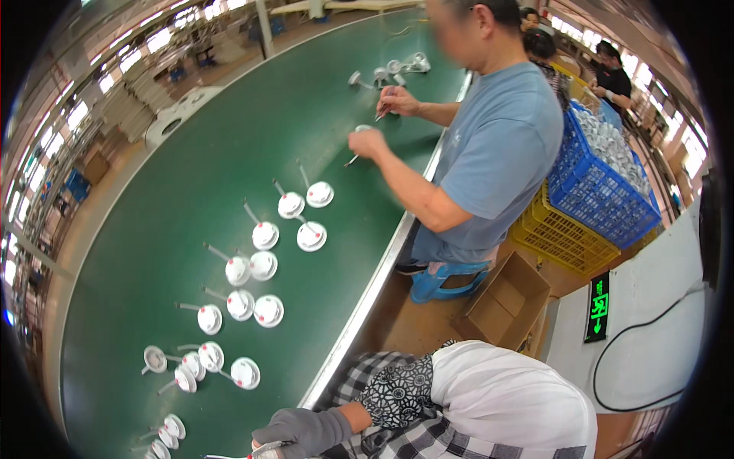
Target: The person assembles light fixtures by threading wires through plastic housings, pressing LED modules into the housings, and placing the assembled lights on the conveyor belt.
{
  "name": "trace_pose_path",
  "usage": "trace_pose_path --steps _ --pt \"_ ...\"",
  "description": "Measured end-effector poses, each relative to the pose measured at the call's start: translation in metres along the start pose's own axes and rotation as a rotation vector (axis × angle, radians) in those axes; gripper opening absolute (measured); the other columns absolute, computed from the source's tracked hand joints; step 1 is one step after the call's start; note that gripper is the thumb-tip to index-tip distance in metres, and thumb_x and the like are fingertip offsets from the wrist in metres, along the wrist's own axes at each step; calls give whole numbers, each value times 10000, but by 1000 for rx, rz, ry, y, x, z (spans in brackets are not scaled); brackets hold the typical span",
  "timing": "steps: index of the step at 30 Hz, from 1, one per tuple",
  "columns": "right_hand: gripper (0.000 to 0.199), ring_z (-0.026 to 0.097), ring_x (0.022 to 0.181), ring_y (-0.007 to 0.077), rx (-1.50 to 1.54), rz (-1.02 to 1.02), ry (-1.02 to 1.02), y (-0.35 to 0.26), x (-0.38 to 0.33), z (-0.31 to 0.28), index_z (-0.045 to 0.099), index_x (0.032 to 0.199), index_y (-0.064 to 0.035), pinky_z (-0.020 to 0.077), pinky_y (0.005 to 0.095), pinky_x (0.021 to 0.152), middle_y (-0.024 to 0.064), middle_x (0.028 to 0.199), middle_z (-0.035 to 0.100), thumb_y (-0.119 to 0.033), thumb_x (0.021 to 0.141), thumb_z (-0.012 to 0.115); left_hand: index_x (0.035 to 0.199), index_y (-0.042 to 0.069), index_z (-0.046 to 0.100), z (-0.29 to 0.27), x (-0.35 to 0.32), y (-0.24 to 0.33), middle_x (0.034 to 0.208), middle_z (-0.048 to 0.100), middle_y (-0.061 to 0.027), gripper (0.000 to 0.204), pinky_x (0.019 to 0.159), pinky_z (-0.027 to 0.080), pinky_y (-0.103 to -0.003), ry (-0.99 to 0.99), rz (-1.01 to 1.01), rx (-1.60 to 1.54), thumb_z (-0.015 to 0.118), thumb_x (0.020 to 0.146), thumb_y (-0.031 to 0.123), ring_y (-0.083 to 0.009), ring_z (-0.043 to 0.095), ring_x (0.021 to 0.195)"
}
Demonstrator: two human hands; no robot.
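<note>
Gripping a small silvery piece (275, 445), your grey-gloved right hand (310, 432) sits nearest a round, white, plastic-looking disc (245, 373), up-left, its stem (227, 375) pointing left; your left hand isn't visible.

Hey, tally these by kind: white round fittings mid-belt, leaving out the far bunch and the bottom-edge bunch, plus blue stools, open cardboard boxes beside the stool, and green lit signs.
White round fittings, some overlapping: 14
Blue stool: 1
Open cardboard box: 1
Green lit sign: 1
Total: 17
</note>
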State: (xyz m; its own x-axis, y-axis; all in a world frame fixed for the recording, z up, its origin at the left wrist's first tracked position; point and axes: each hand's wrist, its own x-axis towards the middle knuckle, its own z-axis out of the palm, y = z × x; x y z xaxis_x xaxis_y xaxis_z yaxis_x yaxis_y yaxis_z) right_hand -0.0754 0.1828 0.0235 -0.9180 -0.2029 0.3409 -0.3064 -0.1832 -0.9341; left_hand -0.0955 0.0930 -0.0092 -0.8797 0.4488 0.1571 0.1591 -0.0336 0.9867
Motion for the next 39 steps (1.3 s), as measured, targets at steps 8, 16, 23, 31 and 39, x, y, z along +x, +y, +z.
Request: trace_pose_path --steps 8,16,23,31,39 --pt "169 614 782 293 -306 -765 94 -11 -43 -82 658 951 -72 504 367 744 106 976 627 -205 847 654 1245 -3 484 -41 -70 32 1113 607 -116 835 872 501 -302 368 -224 243 907 576 262 -177 604 993" --pt "267 597 546 136 284 496 168 -27 -67 -111 580 891 42 461 180 431 112 763 631 -214 888 653 1248 26 452 -52 -87 34 1116 603 -111 837 827 529 -322 296 -348 685 899 583 268 -217 643 976" --pt "176 593 551 83 175 605 204 -27 -50 -67 619 858 11 444 183 452 88 739 662 -161 884 644 1211 40 448 -52 -85 26 1071 603 -113 820 758 544 -345 305 -225 871 894 578 309 -255 658 920" --pt "96 541 487 145 -208 290 -48 -32 -33 -63 664 772 -10 383 271 457 67 618 607 -98 792 698 1202 28 452 -52 -82 24 1072 559 -108 753 843 469 -406 343 -124 992 866 633 296 -286 601 932" --pt "178 579 512 212 -297 294 -252 -24 -22 -39 638 935 -29 425 316 474 84 662 609 -180 844 659 1154 12 494 -43 -80 25 1051 587 -102 648 1000 307 -538 360 13 1194 827 682 307 -262 586 915"
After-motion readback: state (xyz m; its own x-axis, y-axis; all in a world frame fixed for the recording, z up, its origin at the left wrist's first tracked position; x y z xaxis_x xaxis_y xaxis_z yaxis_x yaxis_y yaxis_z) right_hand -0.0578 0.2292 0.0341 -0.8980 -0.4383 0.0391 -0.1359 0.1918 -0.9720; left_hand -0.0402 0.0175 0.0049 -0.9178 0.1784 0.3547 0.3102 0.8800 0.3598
